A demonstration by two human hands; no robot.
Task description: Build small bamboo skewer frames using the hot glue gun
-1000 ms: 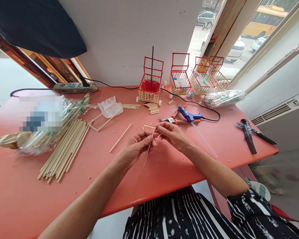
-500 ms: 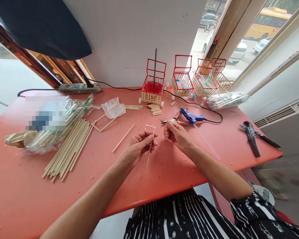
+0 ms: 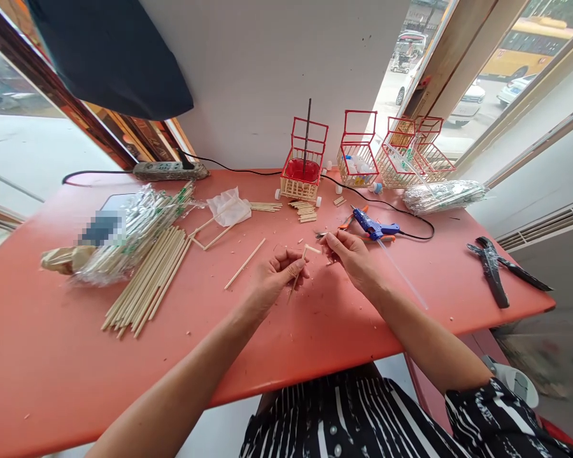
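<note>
My left hand (image 3: pixel 281 273) is closed around a thin wooden stick (image 3: pixel 296 280), which slants down toward me. At its upper end a short stick piece (image 3: pixel 314 249) is joined at an angle and points right. My right hand (image 3: pixel 347 254) has its thumb and fingers pinched together close to that short piece. Whatever lies in the pinch is too small to make out. Left of my hands, a single loose stick (image 3: pixel 244 264) lies on the table. Behind my right hand is a blue glue gun (image 3: pixel 373 226) with a clear glue stick, beside orange-handled pliers (image 3: pixel 347 222).
On the red table (image 3: pixel 248 343) lie a stick bundle (image 3: pixel 143 286), a joined stick frame (image 3: pixel 209 242), plastic-wrapped sticks (image 3: pixel 143 216) and black clippers (image 3: pixel 494 270). Stick baskets with red rims (image 3: pixel 302 172) stand along the back. A black cord (image 3: pixel 420 216) trails from the glue gun.
My right hand has come closer to the short piece. The joined sticks have turned slightly, so the short piece points toward my right fingers. The whole view has shifted a little.
</note>
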